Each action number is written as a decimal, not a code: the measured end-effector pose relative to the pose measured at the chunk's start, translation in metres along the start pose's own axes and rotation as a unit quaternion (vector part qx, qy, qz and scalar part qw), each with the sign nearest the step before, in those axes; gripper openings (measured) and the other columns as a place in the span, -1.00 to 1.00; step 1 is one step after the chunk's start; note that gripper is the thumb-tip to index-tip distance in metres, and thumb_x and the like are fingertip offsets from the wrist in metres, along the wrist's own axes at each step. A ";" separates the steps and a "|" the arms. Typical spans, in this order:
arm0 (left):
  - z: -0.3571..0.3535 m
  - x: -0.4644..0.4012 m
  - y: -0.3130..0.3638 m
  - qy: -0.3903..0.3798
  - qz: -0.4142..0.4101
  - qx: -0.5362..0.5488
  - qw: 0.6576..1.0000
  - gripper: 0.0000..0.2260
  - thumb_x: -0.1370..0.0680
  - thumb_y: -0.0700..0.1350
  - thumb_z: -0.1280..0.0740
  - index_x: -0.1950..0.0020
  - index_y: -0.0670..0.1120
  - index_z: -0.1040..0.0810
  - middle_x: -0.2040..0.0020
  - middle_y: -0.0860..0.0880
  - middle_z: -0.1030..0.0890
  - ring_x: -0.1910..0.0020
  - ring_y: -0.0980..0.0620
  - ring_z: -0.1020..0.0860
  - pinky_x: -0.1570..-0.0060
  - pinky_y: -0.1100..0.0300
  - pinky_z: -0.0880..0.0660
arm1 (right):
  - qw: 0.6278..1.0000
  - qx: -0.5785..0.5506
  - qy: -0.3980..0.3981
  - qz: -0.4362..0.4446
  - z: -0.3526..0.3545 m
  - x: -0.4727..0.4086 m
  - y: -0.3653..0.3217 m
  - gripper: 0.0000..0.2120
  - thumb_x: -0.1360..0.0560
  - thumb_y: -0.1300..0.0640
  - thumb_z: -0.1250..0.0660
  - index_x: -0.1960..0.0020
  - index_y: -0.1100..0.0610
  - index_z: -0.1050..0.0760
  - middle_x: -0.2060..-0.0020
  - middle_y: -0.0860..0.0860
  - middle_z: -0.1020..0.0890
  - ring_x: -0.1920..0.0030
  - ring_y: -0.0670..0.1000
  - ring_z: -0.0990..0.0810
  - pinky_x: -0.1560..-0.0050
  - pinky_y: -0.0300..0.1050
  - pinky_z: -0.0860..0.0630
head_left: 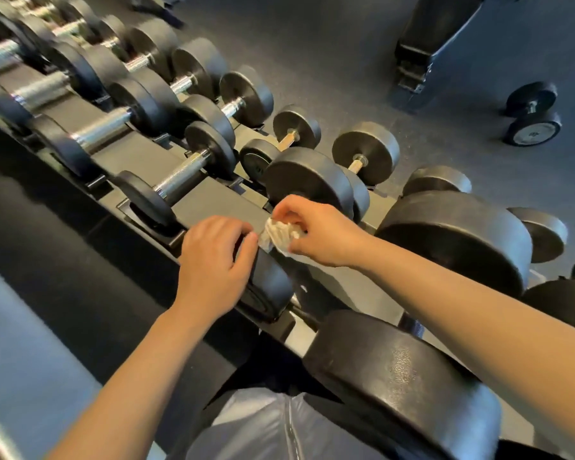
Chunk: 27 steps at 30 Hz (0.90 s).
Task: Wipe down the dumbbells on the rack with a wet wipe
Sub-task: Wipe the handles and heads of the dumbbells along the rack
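The right hand [316,232] has its grip closed on a crumpled white wet wipe [279,235], fingers curled over it and thumb beneath, bunching the cloth so a wad of it can be rubbed along metal. The left hand [213,260] rests just beside it, fingers curled over the near head [269,287] of a dumbbell, thumb tip almost at the wipe; I judge it is steadying the weight so it does not roll in its cradle while the handle is cleaned. The handle itself is hidden under both hands. The dumbbell's far head [307,180] rises just beyond the wipe. Around them the rack [213,200] runs far-left to near-right, smaller chrome-handled dumbbells [180,175] to the left, much larger ones [452,234] to the right. A loose dumbbell [531,114] sits on the floor, far right.
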State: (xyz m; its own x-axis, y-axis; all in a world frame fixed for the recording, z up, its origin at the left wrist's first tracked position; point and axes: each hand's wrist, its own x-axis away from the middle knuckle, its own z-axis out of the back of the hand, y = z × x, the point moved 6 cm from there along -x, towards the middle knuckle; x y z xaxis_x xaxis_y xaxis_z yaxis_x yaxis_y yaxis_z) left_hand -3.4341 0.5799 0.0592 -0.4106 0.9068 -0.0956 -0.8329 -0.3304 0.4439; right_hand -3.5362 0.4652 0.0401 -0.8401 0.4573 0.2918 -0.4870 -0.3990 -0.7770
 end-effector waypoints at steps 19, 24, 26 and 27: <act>-0.025 -0.059 -0.071 -0.183 0.040 0.349 0.918 -0.64 -0.66 -0.02 -0.15 0.34 0.05 -0.40 0.40 0.09 -0.48 0.32 0.15 -0.44 0.31 0.35 -0.30 | 0.985 0.090 -0.051 -0.137 -0.044 -0.060 -0.028 -0.86 -0.55 0.13 -0.31 0.02 0.21 -0.52 0.14 0.04 -0.58 0.13 0.00 -0.48 0.15 -0.15 -0.28; -0.040 -0.063 -0.075 -0.295 0.053 0.378 0.876 -0.65 -0.65 -0.11 -0.16 0.35 -0.06 -0.40 0.37 0.00 -0.43 0.34 0.18 -0.39 0.31 0.38 -0.28 | 0.978 0.001 -0.013 -0.209 -0.038 -0.034 -0.014 -0.93 -0.48 0.17 -0.40 0.13 0.01 -0.57 0.22 -0.17 -0.57 0.15 -0.17 -0.50 0.07 -0.26 -0.40; -0.037 -0.063 -0.072 -0.310 0.049 0.380 0.870 -0.65 -0.65 -0.11 -0.17 0.35 -0.05 -0.40 0.38 0.02 -0.43 0.34 0.20 -0.40 0.31 0.41 -0.29 | 0.973 -0.034 -0.012 -0.227 -0.038 -0.022 -0.007 -0.94 -0.47 0.21 -0.41 0.09 0.08 -0.62 0.19 -0.14 -0.61 0.12 -0.17 -0.55 -0.01 -0.25 -0.46; -0.036 -0.064 -0.072 -0.314 0.051 0.383 0.867 -0.66 -0.64 -0.11 -0.17 0.34 -0.05 -0.40 0.38 0.02 -0.43 0.34 0.22 -0.41 0.32 0.44 -0.30 | 0.969 -0.054 -0.014 -0.239 -0.039 -0.016 -0.003 -0.92 -0.47 0.24 -0.40 0.07 0.10 -0.63 0.19 -0.14 -0.62 0.12 -0.19 -0.56 -0.02 -0.24 -0.47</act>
State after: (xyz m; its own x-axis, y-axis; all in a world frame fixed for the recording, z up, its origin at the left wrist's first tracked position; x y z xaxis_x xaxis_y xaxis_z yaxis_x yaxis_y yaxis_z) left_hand -3.3616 0.5366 0.0013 0.0158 0.9258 0.3777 -0.2151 -0.3657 0.9055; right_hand -3.5118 0.4899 0.0155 -0.5315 0.5477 0.6462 -0.7958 -0.0614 -0.6025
